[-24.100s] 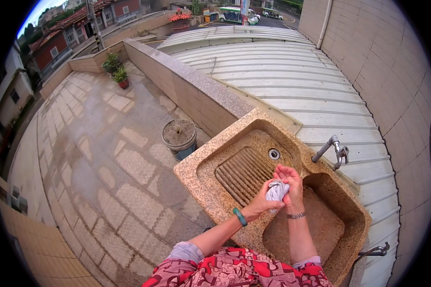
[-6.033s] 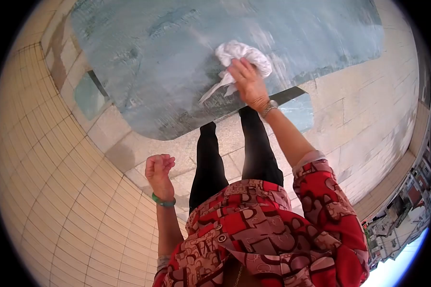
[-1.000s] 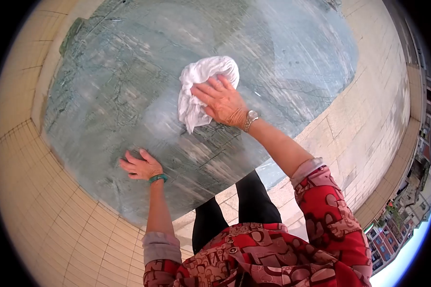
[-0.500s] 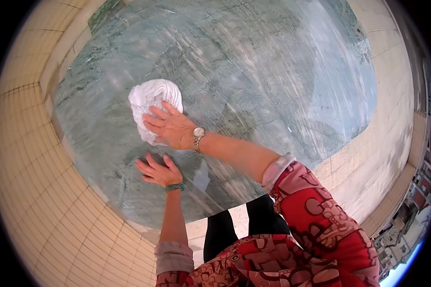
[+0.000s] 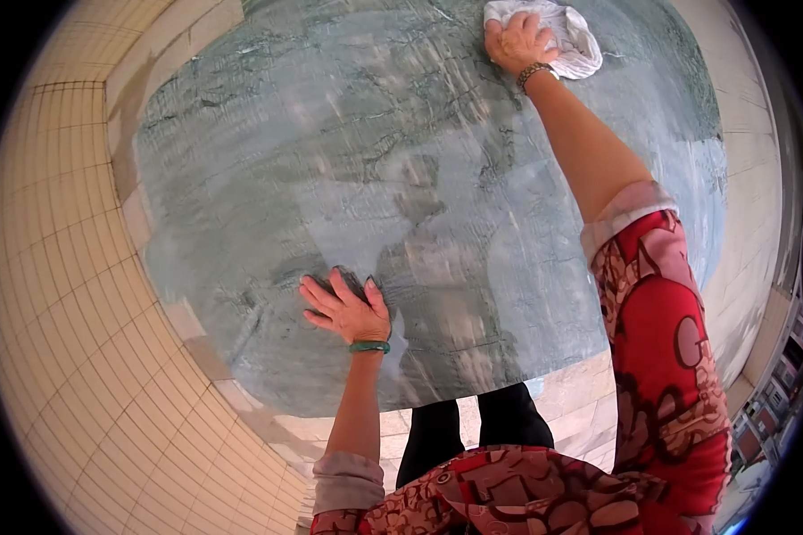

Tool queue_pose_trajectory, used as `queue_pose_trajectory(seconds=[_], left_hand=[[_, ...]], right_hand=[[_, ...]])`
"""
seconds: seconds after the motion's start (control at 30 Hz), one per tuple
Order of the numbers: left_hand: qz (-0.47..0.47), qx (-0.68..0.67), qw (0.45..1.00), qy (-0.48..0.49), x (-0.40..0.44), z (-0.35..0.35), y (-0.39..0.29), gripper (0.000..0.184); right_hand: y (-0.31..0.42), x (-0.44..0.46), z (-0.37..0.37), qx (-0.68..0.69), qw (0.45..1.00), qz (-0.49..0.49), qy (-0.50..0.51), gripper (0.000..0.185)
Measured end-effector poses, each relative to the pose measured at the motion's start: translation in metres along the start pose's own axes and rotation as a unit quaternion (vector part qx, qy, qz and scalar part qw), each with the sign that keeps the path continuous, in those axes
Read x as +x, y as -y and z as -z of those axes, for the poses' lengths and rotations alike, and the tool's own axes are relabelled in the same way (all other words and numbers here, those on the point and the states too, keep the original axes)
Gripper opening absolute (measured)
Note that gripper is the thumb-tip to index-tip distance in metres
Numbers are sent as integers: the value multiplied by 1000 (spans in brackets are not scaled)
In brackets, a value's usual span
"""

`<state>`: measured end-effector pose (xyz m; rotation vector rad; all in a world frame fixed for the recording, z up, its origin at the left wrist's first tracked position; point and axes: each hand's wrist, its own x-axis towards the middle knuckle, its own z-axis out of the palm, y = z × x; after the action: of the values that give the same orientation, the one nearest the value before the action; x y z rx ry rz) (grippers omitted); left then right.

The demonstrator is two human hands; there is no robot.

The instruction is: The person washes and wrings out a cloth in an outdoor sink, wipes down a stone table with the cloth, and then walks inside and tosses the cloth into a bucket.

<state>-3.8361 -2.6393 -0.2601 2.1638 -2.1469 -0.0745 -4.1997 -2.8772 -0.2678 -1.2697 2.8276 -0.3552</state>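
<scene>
A wide green stone tabletop (image 5: pixel 241 196) with pale streaks and a wet-looking sheen fills the middle of the head view. At its far side, my right hand (image 5: pixel 519 45) presses on a white cloth (image 5: pixel 580 40), its fingers bent over the near left part. A watch circles that wrist. Closer to me, my left hand (image 5: pixel 348 312) lies flat on the stone with fingers spread, holding nothing. It has a green bracelet (image 5: pixel 369 346) at the wrist. The cloth's underside is hidden.
A beige tiled wall (image 5: pixel 53 259) curves along the left, close to the table. My black-clad legs (image 5: pixel 509 417) stand at the near edge. Pale paving (image 5: pixel 749 205) runs along the right side.
My right hand has carried the white cloth far to the right and away from me across the stone. The left hand appears slightly further right, still flat; the view has shifted somewhat.
</scene>
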Motion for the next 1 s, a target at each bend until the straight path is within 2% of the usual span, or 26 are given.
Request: queue_pose_trajectory(seconds=[0.03,0.07,0.13,0.17,0.23,0.3,0.37,0.43,0.5,0.57,0.6,0.67,0.7,0.77,0.83,0.87,0.9,0.93,1.0], left_hand=[[-1,-6,1000,5,1,0,0,56],[0,-11,1000,12,-1,1,1,56],[11,-13,1000,20,0,1,2,57],[10,-18,1000,23,0,1,2,57],[8,-24,999,25,0,1,3,57],[7,-38,999,24,0,3,3,58],[4,-51,999,9,-1,3,3,58],[2,-66,998,-7,-2,1,4,59],[13,-60,998,14,-3,1,7,58],[14,-69,997,9,0,1,7,56],[13,-73,997,6,-2,1,7,54],[2,-86,996,22,-2,0,6,54],[4,-75,997,2,-2,-1,6,54],[1,-77,997,-13,-3,-3,6,54],[3,-59,997,-42,-2,-6,6,54],[-2,-65,997,-36,-3,-7,6,54],[-3,-62,997,-45,-3,-8,6,54],[-7,-58,997,-54,-3,-8,6,53],[-22,-46,997,-60,-3,-9,6,54]], right_hand=[[27,-5,-13,-13,999,20,-25,62],[62,-21,-3,31,995,90,36,62],[132,-61,-21,48,973,221,37,56],[160,-91,-34,89,947,308,30,60],[206,-158,-29,144,892,418,92,57],[224,-226,-25,194,819,519,145,53],[215,-271,-12,172,747,609,201,54],[184,-286,-4,181,713,642,216,56],[127,-267,7,200,741,617,176,56],[57,-235,25,138,838,507,148,52],[15,-220,37,99,890,431,106,52],[-81,-200,55,9,957,288,45,50],[-132,-195,61,-17,980,198,14,50],[-225,-192,61,-54,998,-5,-23,52],[-250,-197,74,-48,972,-229,10,58],[-228,-208,77,-70,968,-241,24,57],[-207,-227,68,-74,977,-199,-7,57],[-189,-255,56,-61,993,-103,-20,57],[-115,-318,77,6,998,39,59,56]])
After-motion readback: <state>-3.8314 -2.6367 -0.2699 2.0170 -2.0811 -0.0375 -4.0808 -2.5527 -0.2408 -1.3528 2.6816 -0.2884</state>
